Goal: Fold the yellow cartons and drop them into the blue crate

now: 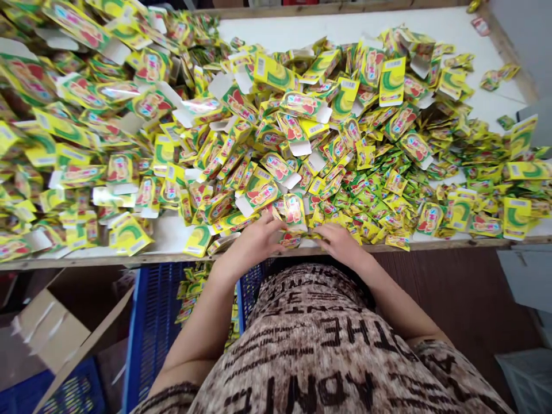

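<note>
My left hand is at the table's front edge, thumb and fingers bent around the left end of a small yellow-green carton with red fruit print. Just beyond it stands another printed carton, close to my fingertips. To the right, my right hand has its fingers stretched toward the same spot, a little apart, touching the edge of the loose yellow sachets. Its fingertips are partly lost among the packets. Green and yellow sachets are heaped beyond my right hand.
Open-flapped cartons cover much of the white tabletop, which has a wooden rim. Below the edge stands a blue crate with sachets inside. A cardboard box is at lower left, a pale bin at lower right.
</note>
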Motion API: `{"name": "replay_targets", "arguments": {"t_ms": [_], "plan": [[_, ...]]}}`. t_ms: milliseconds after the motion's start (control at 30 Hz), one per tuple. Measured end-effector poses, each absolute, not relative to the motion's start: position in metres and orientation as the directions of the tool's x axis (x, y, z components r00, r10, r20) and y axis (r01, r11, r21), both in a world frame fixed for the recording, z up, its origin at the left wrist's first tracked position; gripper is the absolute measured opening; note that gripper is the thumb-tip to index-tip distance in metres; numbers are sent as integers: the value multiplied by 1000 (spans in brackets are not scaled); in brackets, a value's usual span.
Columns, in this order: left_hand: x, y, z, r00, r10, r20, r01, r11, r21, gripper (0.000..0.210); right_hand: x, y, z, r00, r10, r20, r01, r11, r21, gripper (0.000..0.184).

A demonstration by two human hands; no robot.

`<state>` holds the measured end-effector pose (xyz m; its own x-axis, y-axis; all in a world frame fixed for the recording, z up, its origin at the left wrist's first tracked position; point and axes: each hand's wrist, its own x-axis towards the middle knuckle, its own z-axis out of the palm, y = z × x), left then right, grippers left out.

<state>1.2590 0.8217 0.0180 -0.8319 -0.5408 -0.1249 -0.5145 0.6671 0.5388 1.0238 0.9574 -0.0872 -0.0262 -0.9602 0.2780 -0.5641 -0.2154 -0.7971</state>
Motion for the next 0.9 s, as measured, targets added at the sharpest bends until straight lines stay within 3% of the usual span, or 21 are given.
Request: {"name": "replay_targets", "arguments": {"t_ms": [100,167,300,500,633,700,800,900], "plan": [[1244,822,3,-842,-528,-110,-455,586,670,25,1022,951,-104,-277,-928,251,-567,-53,-822,17],[1225,824,-15,-797,-603,-45,-406,478,779,29,1019,951,-105,-485,-847,218,-448,27,-893,21],[1183,843,-50,-686,-728,-6,-243,221,944,47,1023,957,-81,-685,-707,178,-203,-50,-978,29],[1165,857,-63,-654,-756,-25,-169,115,979,52,1014,958,-54,-448,-767,459,-527,-188,-829,15],[1177,842,-51,-761,-648,-32,-229,222,948,62,1012,953,-48,-480,-718,504,-522,-229,-822,20],[1180,838,-49,-794,-608,-29,-231,257,938,67,1018,949,-48,-415,-734,538,-541,-276,-795,19],[1179,841,-56,-764,-639,-90,-175,70,982,66,1025,945,-55,-204,-772,602,-600,-387,-700,17],[1178,850,-67,-704,-671,-232,-113,-216,970,62,1024,949,-59,-185,-804,566,-666,-320,-674,20]]}}
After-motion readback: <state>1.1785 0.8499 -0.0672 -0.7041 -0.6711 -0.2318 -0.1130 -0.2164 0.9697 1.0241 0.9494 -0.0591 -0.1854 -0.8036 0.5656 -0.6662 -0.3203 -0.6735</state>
